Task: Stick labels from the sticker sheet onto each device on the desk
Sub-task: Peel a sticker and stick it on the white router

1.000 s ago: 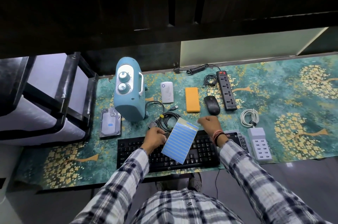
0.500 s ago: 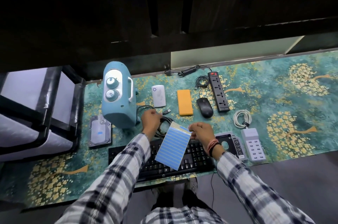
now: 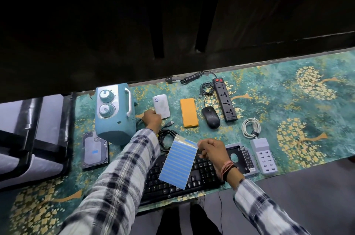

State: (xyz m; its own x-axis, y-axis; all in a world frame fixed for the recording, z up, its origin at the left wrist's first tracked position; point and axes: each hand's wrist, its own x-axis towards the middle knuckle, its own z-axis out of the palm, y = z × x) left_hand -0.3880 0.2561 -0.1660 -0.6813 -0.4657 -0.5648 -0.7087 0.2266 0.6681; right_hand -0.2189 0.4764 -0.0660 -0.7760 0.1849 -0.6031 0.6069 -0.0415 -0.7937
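My right hand (image 3: pixel 210 151) pinches the top right corner of the blue-striped sticker sheet (image 3: pixel 178 165), which hangs over the black keyboard (image 3: pixel 199 175). My left hand (image 3: pixel 151 120) reaches forward with curled fingers and touches the near left corner of the white device (image 3: pixel 162 107); whether a label is in its fingers is hidden. On the mat lie a blue heater (image 3: pixel 113 111), a hard drive (image 3: pixel 95 151) with a small blue label, an orange power bank (image 3: pixel 189 112), a black mouse (image 3: pixel 210 117), a power strip (image 3: pixel 224 102), a drive caddy (image 3: pixel 240 156) and a USB charging hub (image 3: pixel 264 156).
A coil of black cable (image 3: pixel 167 138) lies under my left forearm, and a white cable (image 3: pixel 250 128) sits above the hub. The green and gold desk mat (image 3: pixel 288 100) stretches right. A black and grey frame (image 3: pixel 28 138) stands at the left edge. Dark cabinets rise behind.
My left hand has moved forward from the keyboard past the black cable to the white device. My right hand has kept the sticker sheet over the keyboard. The camera has tilted.
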